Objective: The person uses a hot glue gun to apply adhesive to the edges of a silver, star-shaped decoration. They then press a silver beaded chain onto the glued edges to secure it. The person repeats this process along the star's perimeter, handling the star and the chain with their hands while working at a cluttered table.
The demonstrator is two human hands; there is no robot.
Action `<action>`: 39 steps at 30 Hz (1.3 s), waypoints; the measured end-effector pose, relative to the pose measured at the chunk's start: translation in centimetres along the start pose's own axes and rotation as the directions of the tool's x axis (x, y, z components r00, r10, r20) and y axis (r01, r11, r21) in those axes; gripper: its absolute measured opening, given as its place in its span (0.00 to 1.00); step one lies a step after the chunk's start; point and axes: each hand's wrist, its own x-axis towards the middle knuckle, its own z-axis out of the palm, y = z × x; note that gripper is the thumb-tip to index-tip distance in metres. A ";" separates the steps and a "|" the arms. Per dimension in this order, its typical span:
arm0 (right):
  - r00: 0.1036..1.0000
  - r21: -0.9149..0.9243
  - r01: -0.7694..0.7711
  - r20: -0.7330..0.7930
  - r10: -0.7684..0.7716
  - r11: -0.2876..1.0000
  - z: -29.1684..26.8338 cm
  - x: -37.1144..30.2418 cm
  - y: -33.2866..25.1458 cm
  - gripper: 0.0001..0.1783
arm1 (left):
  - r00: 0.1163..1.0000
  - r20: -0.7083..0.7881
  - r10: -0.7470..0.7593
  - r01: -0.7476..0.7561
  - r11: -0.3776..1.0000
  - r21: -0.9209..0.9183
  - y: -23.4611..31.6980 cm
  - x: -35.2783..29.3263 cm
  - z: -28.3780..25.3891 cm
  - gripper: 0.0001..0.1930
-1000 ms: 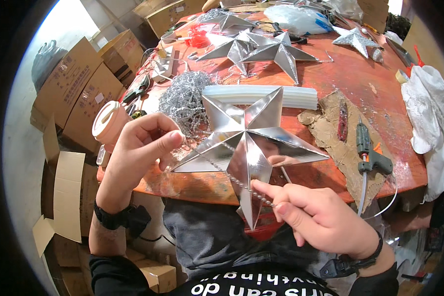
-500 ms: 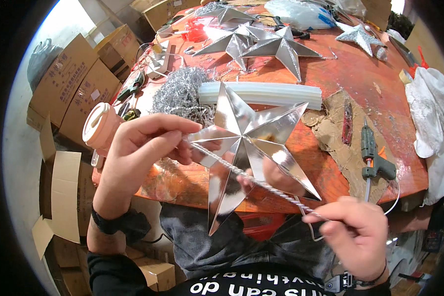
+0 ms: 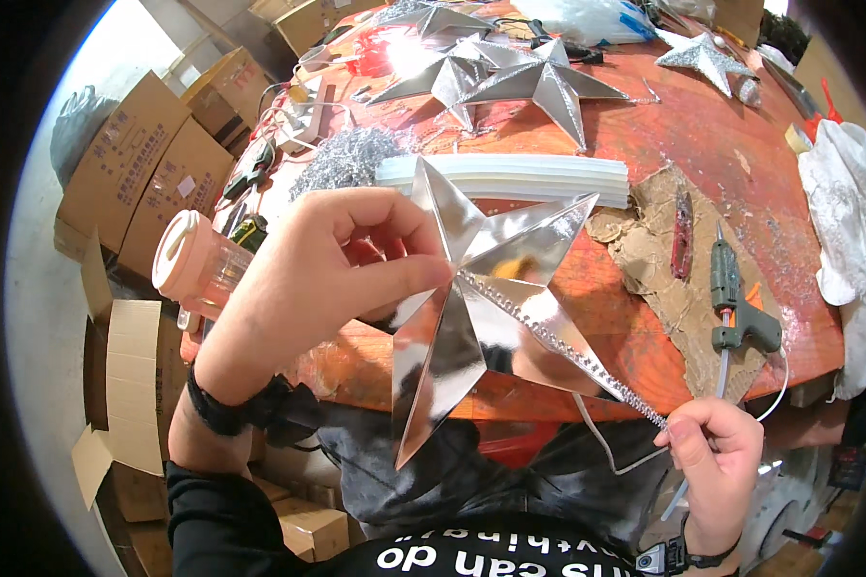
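Observation:
A shiny silver five-pointed star (image 3: 438,361) stands tilted at the table's near edge, in front of me. A silver bead-like trim strand (image 3: 560,344) runs taut along its lower right ridge, from the middle out past the tip. My left hand (image 3: 322,260) pinches the strand's upper end at the star's centre, thumb against forefinger. Beyond the lower right tip, my right hand (image 3: 717,452) grips the other end between thumb and fingers. How the star is supported underneath is hidden.
A green glue gun (image 3: 725,279) and a red cutter (image 3: 681,236) lie on torn cardboard (image 3: 649,231). Behind the star are pale glue sticks (image 3: 520,181) and silver tinsel (image 3: 342,162). A pink-lidded cup (image 3: 188,258) stands left. More silver stars (image 3: 553,91) sit farther back.
My left hand has moved right, from the star's left point to its centre. My right hand has shifted slightly right and down, and the strand now lies along the lower right ridge.

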 end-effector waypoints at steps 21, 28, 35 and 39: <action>0.995 0.033 -0.096 0.019 0.095 0.995 -0.6 0.3 1.1 0.07 | 0.995 0.101 -0.009 -0.014 0.975 0.220 1.0 1.5 0.5 0.07; 0.992 0.107 -0.128 0.009 0.128 0.986 -0.6 0.2 1.5 0.08 | 0.989 0.141 -0.044 0.035 0.997 0.070 0.6 1.8 0.2 0.06; 0.991 0.124 -0.131 0.014 0.130 0.984 -0.6 0.2 1.8 0.07 | 0.993 0.115 0.012 -0.042 0.965 0.260 0.9 1.4 0.5 0.06; 0.991 0.131 -0.134 0.039 0.130 0.982 -0.4 0.3 2.0 0.07 | 0.997 0.080 0.017 -0.036 0.968 0.249 0.9 1.3 0.9 0.05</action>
